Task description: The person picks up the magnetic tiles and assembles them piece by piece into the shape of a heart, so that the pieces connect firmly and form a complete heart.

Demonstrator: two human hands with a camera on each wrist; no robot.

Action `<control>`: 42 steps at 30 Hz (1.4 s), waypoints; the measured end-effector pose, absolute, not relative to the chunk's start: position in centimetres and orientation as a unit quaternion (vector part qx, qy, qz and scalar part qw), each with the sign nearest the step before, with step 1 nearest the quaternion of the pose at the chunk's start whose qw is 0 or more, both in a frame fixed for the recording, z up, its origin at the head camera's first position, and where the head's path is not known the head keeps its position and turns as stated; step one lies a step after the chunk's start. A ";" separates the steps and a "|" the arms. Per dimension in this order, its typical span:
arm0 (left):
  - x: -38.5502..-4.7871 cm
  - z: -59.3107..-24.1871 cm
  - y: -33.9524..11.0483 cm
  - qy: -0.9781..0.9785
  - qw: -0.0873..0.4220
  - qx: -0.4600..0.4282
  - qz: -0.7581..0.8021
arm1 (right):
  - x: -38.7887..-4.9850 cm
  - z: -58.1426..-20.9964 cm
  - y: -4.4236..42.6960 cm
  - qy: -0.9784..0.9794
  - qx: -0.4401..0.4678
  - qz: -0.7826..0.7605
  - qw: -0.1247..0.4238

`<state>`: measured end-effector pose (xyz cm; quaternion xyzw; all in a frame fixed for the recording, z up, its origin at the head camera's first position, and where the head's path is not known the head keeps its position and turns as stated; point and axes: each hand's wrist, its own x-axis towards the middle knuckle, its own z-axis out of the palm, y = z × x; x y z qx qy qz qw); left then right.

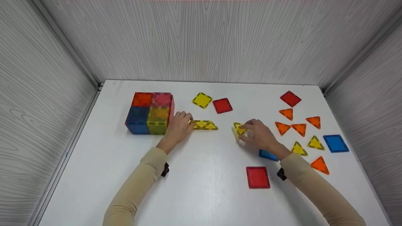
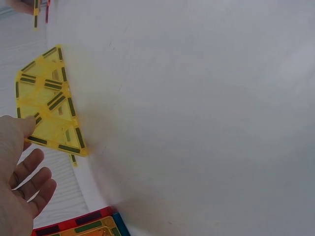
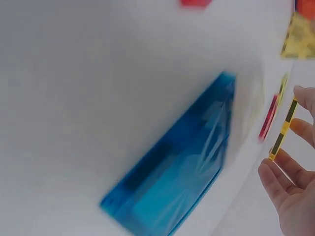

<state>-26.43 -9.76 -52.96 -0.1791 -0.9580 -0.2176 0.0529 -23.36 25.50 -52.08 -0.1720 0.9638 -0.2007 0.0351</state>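
My left hand (image 1: 179,127) pinches the left end of a yellow strip of joined magnetic triangle tiles (image 1: 204,125). In the left wrist view the thumb lies on the strip's face (image 2: 49,101), with the other fingers partly behind it. To its left stands a box of magnetic tiles (image 1: 158,114) in red, pink, blue and yellow. Over the middle of the table, my right hand (image 1: 260,135) holds a yellow triangle tile (image 1: 239,128) between thumb and fingers, apart from the strip. This tile (image 3: 284,129) appears edge-on in the right wrist view.
Behind the strip lie a yellow square (image 1: 202,100) and a red square (image 1: 222,105). A blue square (image 1: 268,155) is partly under the right wrist, with a red square (image 1: 258,177) nearer. Several orange triangles (image 1: 319,165), yellow triangles (image 1: 315,143) and squares lie right.
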 end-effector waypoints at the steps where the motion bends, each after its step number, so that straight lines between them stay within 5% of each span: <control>1: -26.4 -53.0 -9.7 -0.958 0.054 -0.180 -0.216 | -23.0 -51.9 24.9 0.962 -0.181 -0.201 0.035; 22: -26.6 -52.9 -9.9 -0.960 0.042 -0.177 -0.215 | -19.6 -52.7 13.8 0.918 -0.352 -0.143 0.111; 42: -26.0 -52.8 -9.8 -0.954 0.082 -0.184 -0.221 | -18.8 -53.4 13.4 0.908 -0.401 -0.092 0.084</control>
